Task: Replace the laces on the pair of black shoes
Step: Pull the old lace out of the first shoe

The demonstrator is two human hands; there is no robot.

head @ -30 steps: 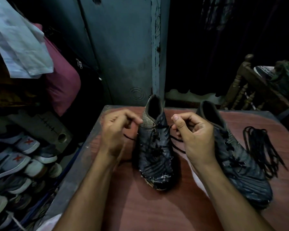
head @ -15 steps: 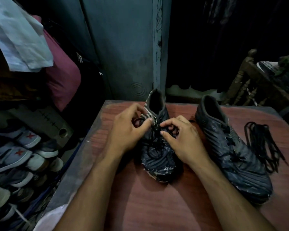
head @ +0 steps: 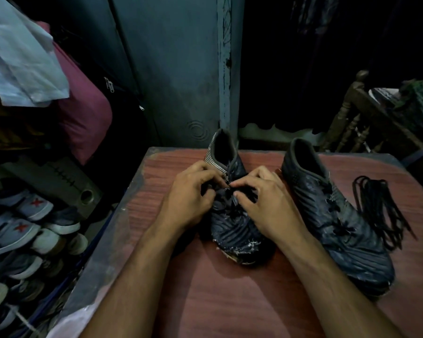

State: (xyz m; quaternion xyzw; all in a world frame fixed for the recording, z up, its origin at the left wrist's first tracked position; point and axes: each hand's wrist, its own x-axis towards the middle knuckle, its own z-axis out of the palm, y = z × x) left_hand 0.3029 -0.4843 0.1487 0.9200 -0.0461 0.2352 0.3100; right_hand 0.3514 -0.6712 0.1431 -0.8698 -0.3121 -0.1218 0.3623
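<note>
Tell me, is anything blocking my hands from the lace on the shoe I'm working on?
Nothing visible: the left hand and right hand already meet over the lace on the left shoe.

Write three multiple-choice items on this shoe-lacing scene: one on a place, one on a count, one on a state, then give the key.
1. Where does the loose bundle of black laces lie?
A. On the table, right of the right shoe
B. Inside the left shoe
C. On the floor among the sneakers

2. How many black shoes stand on the table?
A. One
B. Two
C. Four

3. What are the hands doing?
A. Resting flat on the table
B. Lifting the right shoe
C. Both working the lace at the left shoe's throat

Key: 1 A, the bundle lies beside the right shoe. 2 B, only that and the left shoe. 3 C, the left hand and right hand curl their fingers on its lace.
</note>
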